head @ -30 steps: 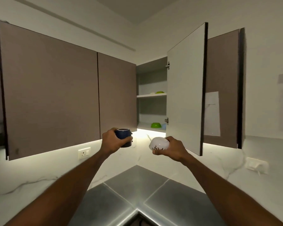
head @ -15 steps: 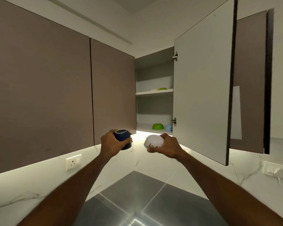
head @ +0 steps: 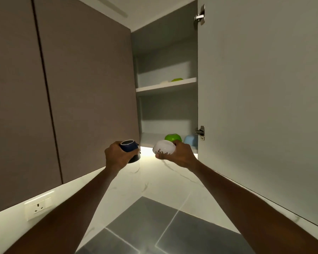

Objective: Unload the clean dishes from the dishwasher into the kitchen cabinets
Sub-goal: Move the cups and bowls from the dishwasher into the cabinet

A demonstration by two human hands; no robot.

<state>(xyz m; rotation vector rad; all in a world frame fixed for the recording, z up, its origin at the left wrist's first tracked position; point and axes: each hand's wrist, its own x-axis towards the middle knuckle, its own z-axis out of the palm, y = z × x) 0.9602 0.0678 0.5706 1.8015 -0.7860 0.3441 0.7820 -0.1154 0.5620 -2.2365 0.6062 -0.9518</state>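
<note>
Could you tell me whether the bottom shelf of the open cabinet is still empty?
No, a green bowl and a light blue bowl already sit on the bottom shelf of the open cabinet.

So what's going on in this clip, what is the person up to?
A person is putting dishes away in an open wall cabinet. The left hand holds a dark blue cup and the right hand holds a white bowl with a leaf pattern, both raised just below the cabinet's bottom shelf. Neither dish is inside yet. A green bowl and a light blue bowl already sit on the bottom shelf, and another green item is on the shelf above.
</note>
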